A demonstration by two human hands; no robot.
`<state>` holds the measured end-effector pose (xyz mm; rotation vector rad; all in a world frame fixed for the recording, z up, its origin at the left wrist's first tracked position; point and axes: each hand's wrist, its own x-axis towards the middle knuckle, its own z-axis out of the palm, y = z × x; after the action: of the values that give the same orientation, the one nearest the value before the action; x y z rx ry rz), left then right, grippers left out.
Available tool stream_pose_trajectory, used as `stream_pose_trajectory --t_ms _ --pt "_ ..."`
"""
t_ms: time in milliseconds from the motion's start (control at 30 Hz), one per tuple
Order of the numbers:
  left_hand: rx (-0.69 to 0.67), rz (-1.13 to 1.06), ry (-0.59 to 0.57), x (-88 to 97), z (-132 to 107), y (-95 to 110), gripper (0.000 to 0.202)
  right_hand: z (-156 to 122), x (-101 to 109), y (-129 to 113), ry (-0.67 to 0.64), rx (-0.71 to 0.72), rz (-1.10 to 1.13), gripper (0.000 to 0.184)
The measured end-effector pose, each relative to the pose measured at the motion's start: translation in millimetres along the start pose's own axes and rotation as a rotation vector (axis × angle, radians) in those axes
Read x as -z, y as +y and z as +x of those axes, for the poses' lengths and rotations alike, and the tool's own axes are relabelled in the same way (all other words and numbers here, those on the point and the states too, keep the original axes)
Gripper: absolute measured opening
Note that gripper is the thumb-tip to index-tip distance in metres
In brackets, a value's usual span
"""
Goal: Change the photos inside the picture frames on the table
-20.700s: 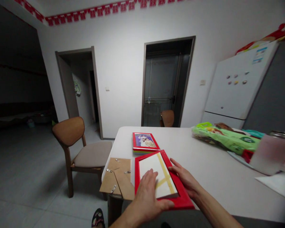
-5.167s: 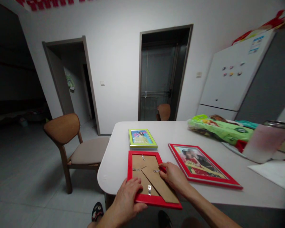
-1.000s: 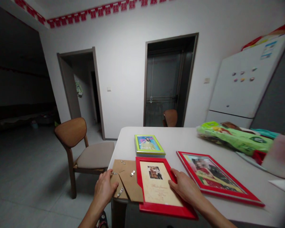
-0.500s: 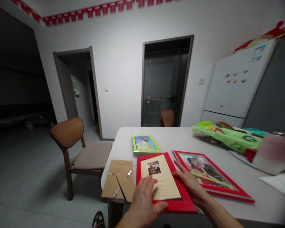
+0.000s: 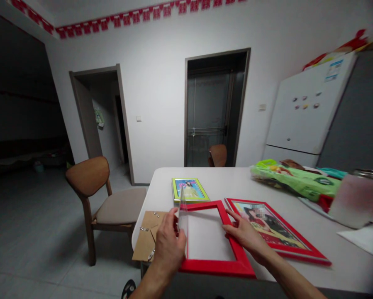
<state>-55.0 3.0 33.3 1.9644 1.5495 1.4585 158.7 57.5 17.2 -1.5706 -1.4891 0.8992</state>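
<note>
The red picture frame [image 5: 217,268] lies on the table near its front edge, and the pale tabletop shows through its opening. My left hand [image 5: 169,234] is closed on a thin sheet [image 5: 183,209], tilted nearly upright and seen almost edge-on at the frame's left side; I cannot tell its layers. My right hand [image 5: 244,234] grips the frame's right rail, with fingertips over it. Left of the frame lies a brown backing board [image 5: 142,241] with metal clips, partly hidden by my left hand. A second red frame with a portrait [image 5: 298,253] lies to the right.
Behind the red frames lies a small yellow-green framed picture [image 5: 191,190]. A green package [image 5: 304,182], a pinkish jar [image 5: 356,201] and white paper [image 5: 363,241] occupy the table's right side. A wooden chair [image 5: 88,176] stands left of the table [image 5: 164,176].
The cream insert with the small photo has left the red frame's opening. My left hand has moved left and up, now holding a sheet raised on edge. My right hand stays at the right rail.
</note>
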Motion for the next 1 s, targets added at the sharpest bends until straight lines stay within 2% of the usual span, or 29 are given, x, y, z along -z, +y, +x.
stream_pose_trajectory --t_ms 67,167,300,400,600,700,800,867,933,1000 --pt "0.145 -0.054 0.036 13.8 -1.8 -22.1 0.046 4.3 0.9 10.5 0.042 0.034 -0.249 0.055" --pt "0.283 -0.12 -0.015 25.4 -10.4 -51.2 0.042 7.8 -1.3 23.6 0.081 0.092 -0.487 0.049" --pt "0.358 -0.017 -0.139 26.0 -22.7 -64.8 0.04 9.6 -7.1 33.4 0.104 0.162 -0.641 0.045" --pt "0.353 0.143 -0.201 23.7 -27.2 -62.1 0.036 10.0 -10.0 37.0 0.081 0.186 -0.709 0.043" --pt "0.228 0.358 -0.22 23.6 -30.9 -62.1 0.03 7.6 -11.1 37.4 0.054 0.247 -0.788 0.038" --pt "0.19 0.414 -0.225 24.3 -32.1 -63.0 0.031 5.6 -12.7 33.2 0.104 0.306 -0.82 0.037" --pt "0.178 0.427 -0.225 24.1 -32.7 -62.6 0.03 3.3 -18.8 25.5 0.152 0.372 -0.737 0.039" --pt "0.175 0.436 -0.229 23.9 -32.7 -61.3 0.029 1.7 -26.9 19.5 0.1 0.353 -0.574 0.042" --pt "0.166 0.444 -0.232 23.3 -32.6 -58.8 0.029 0.2 -38.6 14.1 -0.009 0.259 -0.339 0.044" --pt "0.141 0.432 -0.242 21.9 -33.0 -55.7 0.029 -0.9 -52.6 9.8 -0.116 0.104 -0.078 0.05"
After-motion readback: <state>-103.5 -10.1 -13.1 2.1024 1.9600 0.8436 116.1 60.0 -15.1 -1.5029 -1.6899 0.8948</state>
